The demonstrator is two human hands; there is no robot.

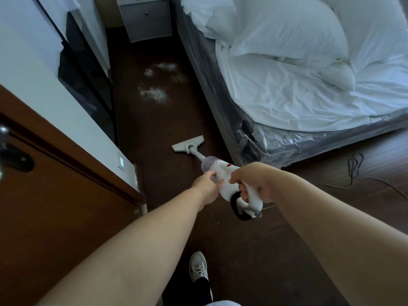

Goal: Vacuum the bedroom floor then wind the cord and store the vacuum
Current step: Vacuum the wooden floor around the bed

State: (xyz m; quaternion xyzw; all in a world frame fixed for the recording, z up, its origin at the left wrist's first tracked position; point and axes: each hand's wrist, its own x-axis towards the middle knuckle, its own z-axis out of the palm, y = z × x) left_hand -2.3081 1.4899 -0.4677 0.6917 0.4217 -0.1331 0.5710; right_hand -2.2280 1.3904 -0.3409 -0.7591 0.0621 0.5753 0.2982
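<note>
Head view: right hand [254, 182] wraps the handle of the white stick vacuum [223, 173], left hand [208, 184] grips its body just ahead, centre frame. Floor head [188, 144] sits flat on the dark floor [154, 120], between the bed [254, 129] and the left wall. White dust patches [154, 91] lie further up the frame, well short of the nightstand [145, 17]. Suggest slow straight pushes, head kept flat, overlapping passes. Cord [355, 168] is bunched at right; keep it behind the head.
</note>
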